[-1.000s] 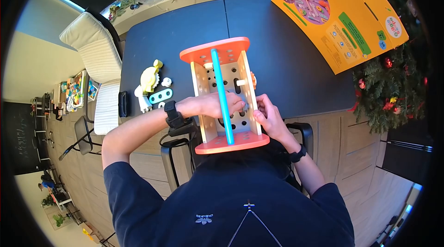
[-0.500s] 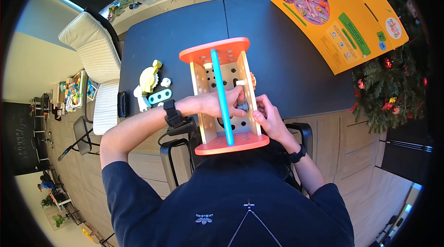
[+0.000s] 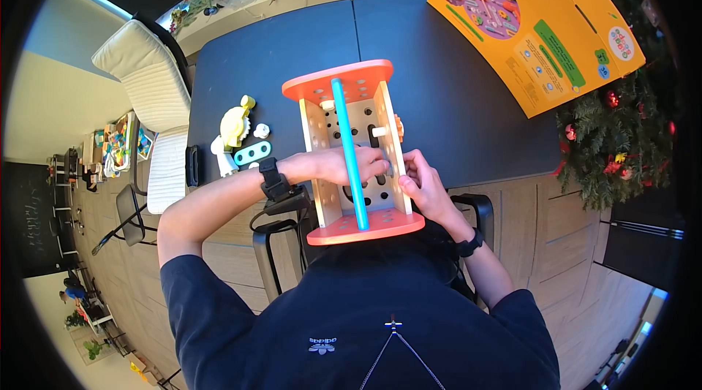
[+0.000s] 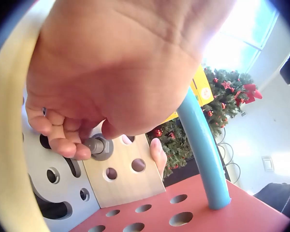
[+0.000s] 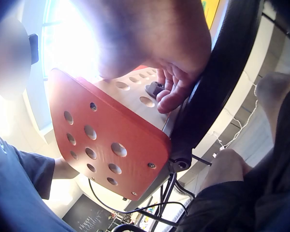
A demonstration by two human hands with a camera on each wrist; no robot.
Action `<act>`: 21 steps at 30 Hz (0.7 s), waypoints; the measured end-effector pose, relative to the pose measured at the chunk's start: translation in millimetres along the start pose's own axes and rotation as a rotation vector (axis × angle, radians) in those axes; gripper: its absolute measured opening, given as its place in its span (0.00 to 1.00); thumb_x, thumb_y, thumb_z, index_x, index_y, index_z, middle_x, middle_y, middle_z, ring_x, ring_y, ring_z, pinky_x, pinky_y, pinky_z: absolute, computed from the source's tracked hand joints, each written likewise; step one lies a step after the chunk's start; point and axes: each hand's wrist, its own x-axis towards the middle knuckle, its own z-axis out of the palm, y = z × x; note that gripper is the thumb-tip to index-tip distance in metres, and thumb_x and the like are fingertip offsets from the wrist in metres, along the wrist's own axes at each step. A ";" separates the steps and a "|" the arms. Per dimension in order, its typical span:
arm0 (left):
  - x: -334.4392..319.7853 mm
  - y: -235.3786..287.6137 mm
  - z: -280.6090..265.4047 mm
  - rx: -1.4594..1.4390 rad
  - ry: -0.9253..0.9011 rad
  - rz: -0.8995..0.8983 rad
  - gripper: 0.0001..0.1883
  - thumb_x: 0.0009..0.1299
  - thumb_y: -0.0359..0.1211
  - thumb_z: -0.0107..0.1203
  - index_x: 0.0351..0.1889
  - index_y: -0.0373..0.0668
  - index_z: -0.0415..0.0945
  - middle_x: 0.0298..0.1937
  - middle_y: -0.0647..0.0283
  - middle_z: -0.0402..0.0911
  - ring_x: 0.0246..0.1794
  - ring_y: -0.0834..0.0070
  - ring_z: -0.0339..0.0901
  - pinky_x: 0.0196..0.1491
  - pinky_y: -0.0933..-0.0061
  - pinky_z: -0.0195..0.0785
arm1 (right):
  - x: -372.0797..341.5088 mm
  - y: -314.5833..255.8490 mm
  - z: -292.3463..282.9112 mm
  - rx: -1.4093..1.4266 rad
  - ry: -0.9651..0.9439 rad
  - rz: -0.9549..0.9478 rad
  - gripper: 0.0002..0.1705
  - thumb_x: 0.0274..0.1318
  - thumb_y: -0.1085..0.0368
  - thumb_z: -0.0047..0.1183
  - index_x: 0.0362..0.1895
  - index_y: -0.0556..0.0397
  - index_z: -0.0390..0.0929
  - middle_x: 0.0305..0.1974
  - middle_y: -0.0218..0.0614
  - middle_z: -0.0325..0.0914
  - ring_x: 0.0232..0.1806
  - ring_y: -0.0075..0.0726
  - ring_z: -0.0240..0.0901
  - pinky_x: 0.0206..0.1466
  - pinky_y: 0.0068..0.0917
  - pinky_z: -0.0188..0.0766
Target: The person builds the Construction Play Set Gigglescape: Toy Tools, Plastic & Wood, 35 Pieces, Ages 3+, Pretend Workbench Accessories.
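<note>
A toy toolbox with red end panels (image 3: 365, 228), pale wooden sides full of holes and a blue rod handle (image 3: 349, 160) stands at the table's near edge. My left hand (image 3: 340, 165) reaches into it under the rod. Its curled fingertips are at the threaded end of a grey bolt (image 4: 100, 146) that comes through the side wall, with a hex nut and round flange around it. Outside that wall, my right hand (image 3: 428, 187) has its fingers curled at the grey bolt head (image 5: 154, 89). Its thumb lies by the wall's edge.
Left of the toolbox on the dark table (image 3: 278, 46) lie a yellow toothed piece (image 3: 235, 125), a small white piece (image 3: 262, 130) and a teal strip with holes (image 3: 253, 153). A yellow box (image 3: 541, 32) stands at the back right, before a Christmas tree (image 3: 610, 149).
Half a second ago my left fingers were spread off the bolt, leaving it in sight. They have curled back over it. The right hand and the toolbox stay nearly still.
</note>
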 end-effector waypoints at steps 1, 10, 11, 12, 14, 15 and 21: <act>2.6 -2.0 -0.7 -0.029 -0.020 0.026 0.26 0.86 0.51 0.45 0.55 0.35 0.79 0.41 0.57 0.84 0.41 0.62 0.84 0.47 0.58 0.76 | 0.0 -0.5 0.1 0.003 0.000 0.002 0.28 0.71 0.51 0.60 0.60 0.61 0.69 0.40 0.33 0.78 0.38 0.20 0.75 0.43 0.23 0.74; 13.5 -9.7 5.1 -0.264 -0.069 -0.017 0.24 0.86 0.50 0.48 0.52 0.36 0.80 0.35 0.64 0.81 0.34 0.80 0.77 0.38 0.69 0.75 | -0.3 -5.6 0.7 0.003 0.002 -0.003 0.28 0.71 0.51 0.59 0.59 0.60 0.69 0.40 0.34 0.79 0.38 0.21 0.77 0.43 0.24 0.75; 13.1 -9.3 4.9 -0.278 -0.069 -0.014 0.24 0.86 0.50 0.49 0.51 0.36 0.81 0.35 0.64 0.81 0.34 0.80 0.78 0.37 0.69 0.75 | -0.2 -4.6 0.4 0.002 0.000 -0.002 0.28 0.71 0.51 0.59 0.60 0.61 0.69 0.40 0.34 0.79 0.38 0.21 0.77 0.43 0.24 0.75; 12.5 -8.3 4.4 -0.293 -0.068 -0.010 0.24 0.86 0.50 0.49 0.50 0.36 0.81 0.35 0.64 0.81 0.33 0.80 0.78 0.37 0.70 0.75 | 0.0 -3.6 0.3 0.001 -0.003 -0.002 0.28 0.71 0.51 0.59 0.60 0.61 0.69 0.40 0.34 0.79 0.38 0.21 0.77 0.43 0.24 0.75; 10.0 -4.2 2.3 -0.246 -0.058 0.006 0.23 0.85 0.49 0.50 0.49 0.35 0.81 0.36 0.63 0.83 0.33 0.79 0.80 0.37 0.69 0.76 | -0.2 -2.2 0.1 -0.003 -0.002 0.002 0.28 0.71 0.50 0.59 0.60 0.61 0.69 0.40 0.34 0.79 0.38 0.21 0.77 0.43 0.24 0.75; 8.9 -1.9 1.0 -0.186 -0.047 0.018 0.23 0.85 0.49 0.51 0.49 0.34 0.81 0.36 0.62 0.83 0.34 0.78 0.81 0.38 0.68 0.76 | 0.0 -1.7 0.0 -0.005 -0.002 0.003 0.28 0.71 0.50 0.59 0.60 0.61 0.69 0.40 0.34 0.79 0.38 0.21 0.77 0.43 0.24 0.75; 9.9 -6.2 7.1 0.098 0.117 0.147 0.23 0.83 0.47 0.53 0.40 0.32 0.81 0.27 0.55 0.83 0.30 0.64 0.86 0.38 0.59 0.78 | 0.1 -2.6 0.1 -0.003 -0.002 -0.008 0.29 0.71 0.50 0.59 0.60 0.61 0.69 0.40 0.35 0.79 0.38 0.21 0.77 0.43 0.24 0.75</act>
